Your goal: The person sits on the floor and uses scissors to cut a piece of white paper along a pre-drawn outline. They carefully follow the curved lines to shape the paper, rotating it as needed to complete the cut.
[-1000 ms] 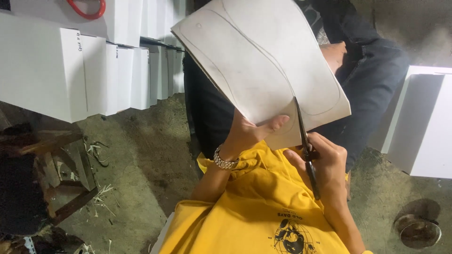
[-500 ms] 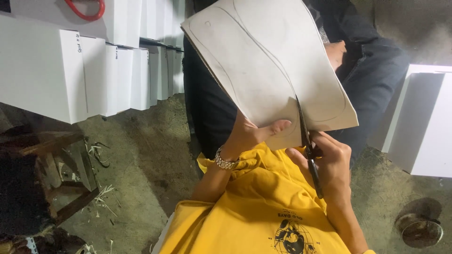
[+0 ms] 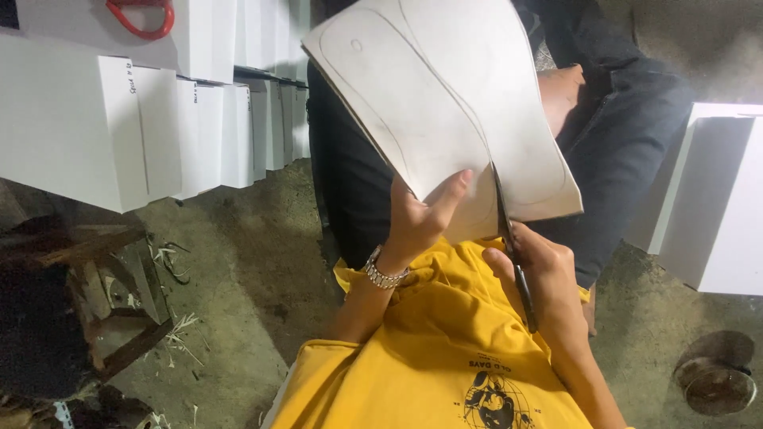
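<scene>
- Your left hand (image 3: 417,218) grasped the one white sheet (image 3: 445,103) at its lower edge, thumb pressed flat on the face and fingers hidden behind it.
- The sheet was held up in front of your chest, above the yellow shirt (image 3: 429,349); its long axis ran from the upper left down to the lower right, and the rounded end pointed up and left.
- Curved pencil lines were drawn on the sheet — I counted at least two long ones and one small oval near the top.
- Your right hand (image 3: 540,278) was clenched around the handles of one pair of scissors (image 3: 513,254); the blades pointed up into the sheet's lower edge, just right of your left thumb.
- The scissors stood nearly upright, tilted a little to the left at the tip.
- One metal bracelet (image 3: 381,274) sat on your left wrist.
- A second pair of scissors, with red handles (image 3: 139,16), lay on the white boxes (image 3: 119,119) at the upper left, well apart from your hands.
- One more white box (image 3: 715,199) stood at the right, and one round metal dish (image 3: 715,381) lay on the floor (image 3: 238,278) below it.
- Behind the sheet sat another person in dark trousers (image 3: 628,135) — one hand (image 3: 560,91) of theirs showed past the sheet's right edge.
</scene>
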